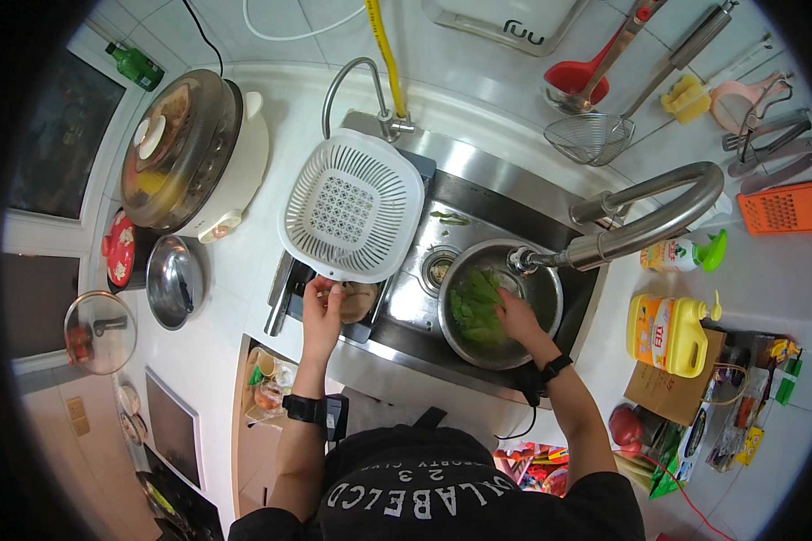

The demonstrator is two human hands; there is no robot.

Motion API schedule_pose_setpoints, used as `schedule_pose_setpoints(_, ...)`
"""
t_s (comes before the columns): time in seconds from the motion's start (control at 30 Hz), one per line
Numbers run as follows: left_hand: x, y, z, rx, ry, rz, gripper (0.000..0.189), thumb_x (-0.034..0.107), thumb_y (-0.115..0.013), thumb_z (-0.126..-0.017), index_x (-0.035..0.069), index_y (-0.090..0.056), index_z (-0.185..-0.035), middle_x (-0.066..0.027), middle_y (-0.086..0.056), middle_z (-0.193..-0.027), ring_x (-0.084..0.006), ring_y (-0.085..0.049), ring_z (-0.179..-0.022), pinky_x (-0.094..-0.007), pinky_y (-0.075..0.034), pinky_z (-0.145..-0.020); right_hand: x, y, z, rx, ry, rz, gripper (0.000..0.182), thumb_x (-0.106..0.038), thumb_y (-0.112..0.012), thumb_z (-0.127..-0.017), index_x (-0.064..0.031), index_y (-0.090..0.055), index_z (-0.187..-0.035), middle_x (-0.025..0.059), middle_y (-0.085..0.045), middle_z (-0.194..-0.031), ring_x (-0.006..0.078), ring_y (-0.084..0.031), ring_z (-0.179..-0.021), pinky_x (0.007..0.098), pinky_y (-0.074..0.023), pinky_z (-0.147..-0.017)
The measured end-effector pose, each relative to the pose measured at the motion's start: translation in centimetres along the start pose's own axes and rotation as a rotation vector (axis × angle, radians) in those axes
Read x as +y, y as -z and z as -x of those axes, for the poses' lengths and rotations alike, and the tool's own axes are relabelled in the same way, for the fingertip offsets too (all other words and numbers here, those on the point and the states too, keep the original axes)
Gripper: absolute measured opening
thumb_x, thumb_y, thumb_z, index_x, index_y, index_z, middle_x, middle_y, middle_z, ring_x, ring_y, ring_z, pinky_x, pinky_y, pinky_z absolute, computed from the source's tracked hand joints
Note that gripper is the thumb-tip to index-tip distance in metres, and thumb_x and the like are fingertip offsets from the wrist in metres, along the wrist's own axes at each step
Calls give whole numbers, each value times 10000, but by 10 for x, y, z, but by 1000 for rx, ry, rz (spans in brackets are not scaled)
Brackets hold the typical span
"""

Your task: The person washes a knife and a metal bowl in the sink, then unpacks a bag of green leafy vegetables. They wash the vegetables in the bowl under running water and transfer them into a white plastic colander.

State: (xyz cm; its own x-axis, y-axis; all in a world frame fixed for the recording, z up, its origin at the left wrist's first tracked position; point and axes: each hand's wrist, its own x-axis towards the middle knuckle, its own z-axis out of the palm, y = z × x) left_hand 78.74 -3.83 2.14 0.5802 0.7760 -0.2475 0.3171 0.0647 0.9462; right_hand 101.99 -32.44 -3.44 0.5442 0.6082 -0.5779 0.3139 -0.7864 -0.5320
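Observation:
A white plastic colander [352, 257] with slotted sides sits over the left part of the stainless steel sink [406, 308]. My left hand [323, 321] pinches its near rim; the colander holds no food. Under the left hand, part of a round brown thing [358, 302] shows, too covered to name. In the sink's right part stands a stainless steel bowl [553, 287] with water and leafy greens [474, 308] in it. My right hand [520, 321] reaches into this bowl, its fingers closed on the leaves and partly hidden by them. The curved faucet [622, 247] ends right above the bowl.
Green scraps [450, 218] lie near the drain [440, 269]. Left of the sink stand a lidded electric pot [233, 162] and a metal bowl [169, 284]. On the right are a spray bottle [677, 255] and a yellow detergent jug [663, 335]. A second, thinner faucet [384, 108] rises behind the colander.

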Motion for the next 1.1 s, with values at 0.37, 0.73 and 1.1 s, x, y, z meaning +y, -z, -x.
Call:
schedule_pose_setpoints(0.37, -10, -1, 6, -30, 4, -5, 356, 252, -531, -921, -20, -456, -1138, -98, -556, -1002, -165, -552, -905, -281, -454, -780, 85, -23, -40, 515, -67, 206, 358, -159, -495, -872, -3, -462, -1192, 238, -515, -1121, 398, -500, -1001, 466, -433, -843)
schedule_pose_setpoints(0.73, -17, 12, 12, -2, 43, -115, 339, 258, -535, -920, -12, -487, -1119, -97, -551, -1002, -148, -531, -852, -268, -447, -759, 65, -59, -58, -88, -145, 431, 370, -93, -487, -859, 29, -463, -1208, 231, -526, -1088, 362, -561, -939, 442, -473, -800)
schedule_pose_setpoints(1.1, -16, -1, 5, -101, 2, -54, 282, 230, -519, -930, -10, -515, -1078, -89, -549, -1003, -147, -533, -884, -263, -436, -794, 51, 25, 5, 397, 77, 82, 609, -11, -436, -850, -204, -277, -1406, 262, -522, -1112, 380, -584, -870, 437, -473, -706)
